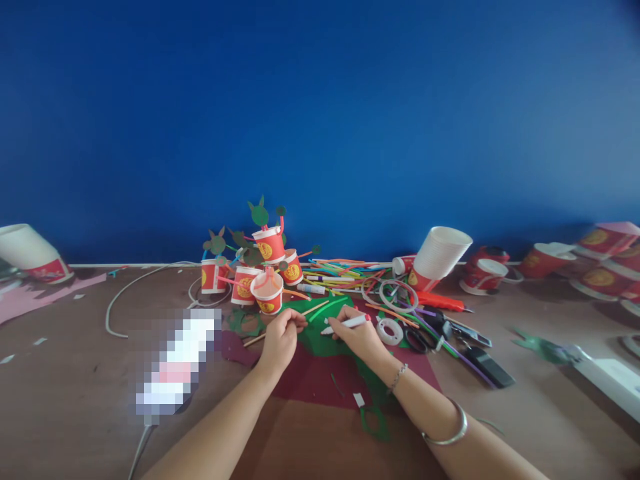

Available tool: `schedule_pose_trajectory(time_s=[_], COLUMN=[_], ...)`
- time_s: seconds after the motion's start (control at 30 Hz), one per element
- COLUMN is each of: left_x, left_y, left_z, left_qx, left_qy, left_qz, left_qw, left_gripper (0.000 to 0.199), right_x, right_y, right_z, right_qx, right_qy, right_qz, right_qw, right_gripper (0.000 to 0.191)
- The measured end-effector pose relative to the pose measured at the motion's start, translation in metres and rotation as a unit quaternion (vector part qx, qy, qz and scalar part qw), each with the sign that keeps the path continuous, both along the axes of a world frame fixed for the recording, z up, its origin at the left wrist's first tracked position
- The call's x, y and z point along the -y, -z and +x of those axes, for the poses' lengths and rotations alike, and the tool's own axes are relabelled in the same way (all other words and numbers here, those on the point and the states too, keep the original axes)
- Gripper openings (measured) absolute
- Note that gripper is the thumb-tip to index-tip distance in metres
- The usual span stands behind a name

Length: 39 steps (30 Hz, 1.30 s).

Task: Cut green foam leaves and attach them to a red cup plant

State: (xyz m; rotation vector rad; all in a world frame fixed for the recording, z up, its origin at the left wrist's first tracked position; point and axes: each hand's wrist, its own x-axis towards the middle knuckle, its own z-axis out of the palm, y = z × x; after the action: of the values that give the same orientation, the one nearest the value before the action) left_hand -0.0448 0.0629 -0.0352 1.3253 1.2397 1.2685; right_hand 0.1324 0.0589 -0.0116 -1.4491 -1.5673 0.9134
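My left hand (281, 337) is closed, fingertips pinched together over a thin pale stick (317, 308) that sticks out on both sides of it. A white marker with a red end (350, 324) is gripped in my right hand (361, 341), its tip pointing left above green paper (325, 341). That green sheet lies on a dark red sheet (313, 385). Just beyond my fingers, a bright green strip (327, 305) rests across the green paper. A roll of white tape (389, 331) sits right beside my right hand.
Decorated paper cups (267, 293) stand grouped behind my left hand. Colourful straws (345, 273) and a leaning stack of cups (440, 257) are at the back. A blurred-out phone-like object (180, 363) lies left; black keys (485, 363) and a white-handled tool (610, 380) lie right.
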Motion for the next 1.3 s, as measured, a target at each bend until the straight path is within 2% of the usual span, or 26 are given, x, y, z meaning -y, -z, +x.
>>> schedule_pose_trajectory(time_s=[0.33,0.57,0.8,1.3], left_x=[0.0009,0.0007,0.0004,0.0009], left_y=[-0.0037,-0.0008,-0.0007,-0.0028], left_z=[0.0005,-0.0001,0.0000,0.0001], left_qx=[-0.006,-0.004,-0.009,-0.004], left_qy=[-0.002,0.001,0.001,0.000], left_qz=[-0.001,0.002,0.005,0.003], left_qw=[1.000,1.000,1.000,1.000], left_gripper=[0.017,0.017,0.018,0.017], right_x=[-0.0014,-0.0023,-0.0003,-0.0025], right_y=[0.0036,0.0057,0.0021,0.0054], right_z=[0.0000,0.0015,0.0000,0.0009], right_qx=[0.002,-0.038,-0.003,-0.016], right_qy=[0.006,0.024,0.015,0.033], right_qz=[0.003,0.011,0.009,0.007], right_qw=[1.000,0.999,1.000,0.999], right_gripper=[0.024,0.027,0.025,0.025])
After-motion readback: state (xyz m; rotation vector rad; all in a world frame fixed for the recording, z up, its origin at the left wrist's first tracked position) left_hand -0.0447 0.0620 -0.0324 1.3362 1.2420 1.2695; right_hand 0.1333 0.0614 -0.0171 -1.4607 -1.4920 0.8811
